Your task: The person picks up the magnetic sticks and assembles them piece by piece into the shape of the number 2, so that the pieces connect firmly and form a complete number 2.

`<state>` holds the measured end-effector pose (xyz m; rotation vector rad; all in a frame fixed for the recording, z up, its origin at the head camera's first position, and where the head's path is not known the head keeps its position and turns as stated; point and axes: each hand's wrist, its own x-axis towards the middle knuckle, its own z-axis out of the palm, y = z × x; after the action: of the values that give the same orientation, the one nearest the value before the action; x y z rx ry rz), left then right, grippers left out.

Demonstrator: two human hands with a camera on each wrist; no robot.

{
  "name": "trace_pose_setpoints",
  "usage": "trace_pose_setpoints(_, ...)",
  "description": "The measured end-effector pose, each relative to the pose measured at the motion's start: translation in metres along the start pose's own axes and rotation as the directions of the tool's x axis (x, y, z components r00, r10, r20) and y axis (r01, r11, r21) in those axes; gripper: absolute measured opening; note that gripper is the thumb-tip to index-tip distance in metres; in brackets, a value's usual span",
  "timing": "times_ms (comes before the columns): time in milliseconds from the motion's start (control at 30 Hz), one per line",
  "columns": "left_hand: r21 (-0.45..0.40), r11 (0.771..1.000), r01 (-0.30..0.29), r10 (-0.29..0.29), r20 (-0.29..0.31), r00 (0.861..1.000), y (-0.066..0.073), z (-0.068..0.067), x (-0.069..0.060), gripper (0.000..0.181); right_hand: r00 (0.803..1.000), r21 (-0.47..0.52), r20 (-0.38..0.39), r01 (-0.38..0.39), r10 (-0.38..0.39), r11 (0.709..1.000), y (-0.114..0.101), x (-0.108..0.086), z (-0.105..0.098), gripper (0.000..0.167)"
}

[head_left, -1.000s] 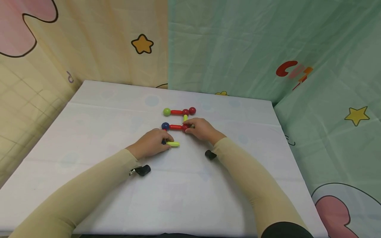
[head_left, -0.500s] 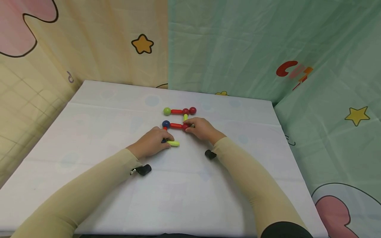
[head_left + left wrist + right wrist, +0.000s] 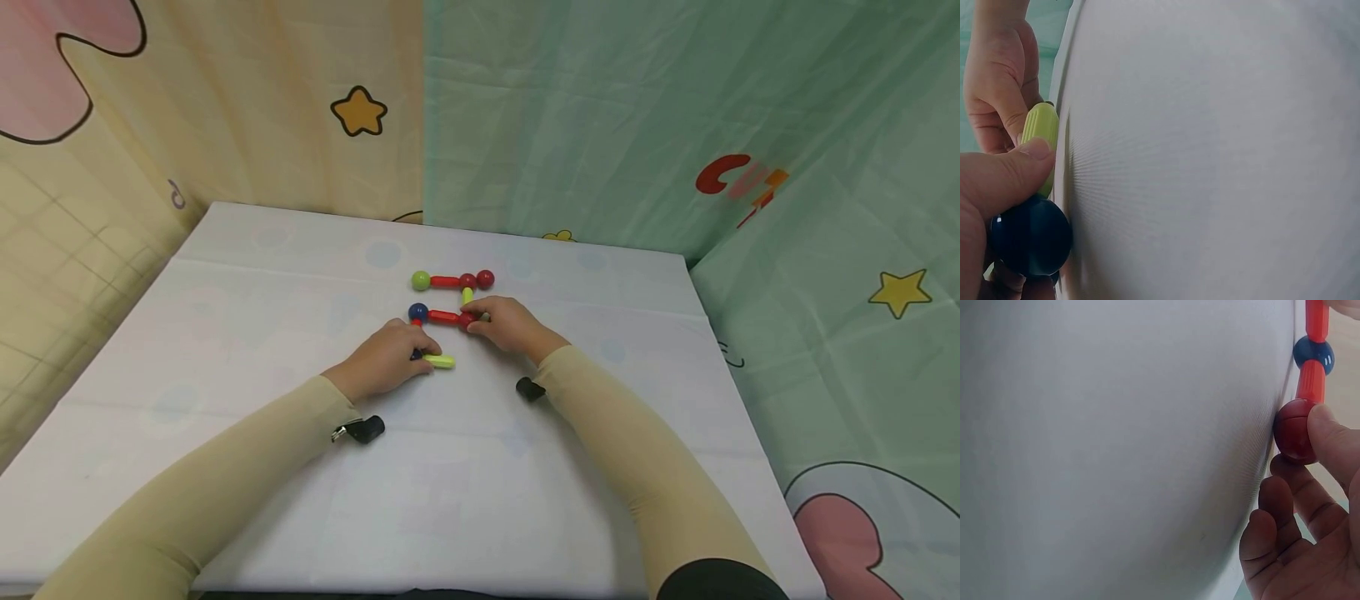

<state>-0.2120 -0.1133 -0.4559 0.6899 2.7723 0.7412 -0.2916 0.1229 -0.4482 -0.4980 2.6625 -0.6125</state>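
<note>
My left hand (image 3: 386, 357) pinches a yellow-green magnetic rod (image 3: 1040, 128), thumb across it, where it meets a dark blue ball (image 3: 1032, 236). Part of that ball is covered by the fingers. With thumb and fingertips, my right hand (image 3: 513, 325) holds a red ball (image 3: 1294, 431). A red rod (image 3: 443, 317) joins this red ball to another blue ball (image 3: 417, 312). From there a second red rod (image 3: 1317, 322) runs toward my left hand, its end hidden. Beyond my right fingers, a short yellow-green rod (image 3: 467, 296) reaches toward the back row.
The back row has a green ball (image 3: 421, 281), a red rod (image 3: 446, 282) and two red balls, the outer one (image 3: 485, 279) at the right end. All lie on a white-covered table (image 3: 480, 500). Printed curtains (image 3: 600, 125) hang behind and beside it.
My left hand and its yellow-green rod have shifted slightly right. The blue ball and red rod of the middle row have moved slightly away from me. My right hand stays nearly still.
</note>
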Motion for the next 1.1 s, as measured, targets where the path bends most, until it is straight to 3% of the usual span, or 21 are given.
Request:
trace_pose_setpoints(300, 0.007, 1.0, 0.013, -0.013, -0.023, 1.0, -0.001, 0.003, 0.001, 0.028, 1.0, -0.005, -0.008, 0.013, -0.013, 1.0, 0.002, 0.001, -0.004, 0.047)
trace_pose_setpoints(533, -0.006, 1.0, 0.018, -0.019, -0.035, 0.999, 0.0, 0.005, 0.0, 0.028, 0.984, 0.002, -0.168, -0.05, 0.05, 0.999, 0.009, 0.009, -0.018, 0.038)
trace_pose_setpoints(600, -0.012, 1.0, 0.019, -0.02, -0.037, 0.999, 0.0, 0.004, 0.0, 0.028, 0.979, 0.0, -0.19, -0.07, 0.069, 0.998, 0.011, 0.014, -0.021, 0.043)
trace_pose_setpoints(800, -0.025, 0.999, 0.025, -0.026, -0.04, 0.999, 0.002, 0.005, -0.001, 0.028, 0.989, -0.076, -0.118, -0.095, 0.085, 0.993, 0.016, 0.032, -0.027, 0.064)
trace_pose_setpoints(933, -0.029, 0.999, 0.025, -0.026, -0.042, 0.999, 0.003, 0.006, -0.002, 0.028, 0.991, -0.102, -0.093, -0.109, 0.099, 0.989, 0.019, 0.039, -0.029, 0.06)
trace_pose_setpoints(1100, -0.022, 0.999, 0.027, -0.028, -0.05, 0.998, 0.002, 0.007, -0.003, 0.028, 0.985, -0.064, -0.112, -0.136, 0.129, 0.989, 0.02, 0.038, -0.03, 0.052)
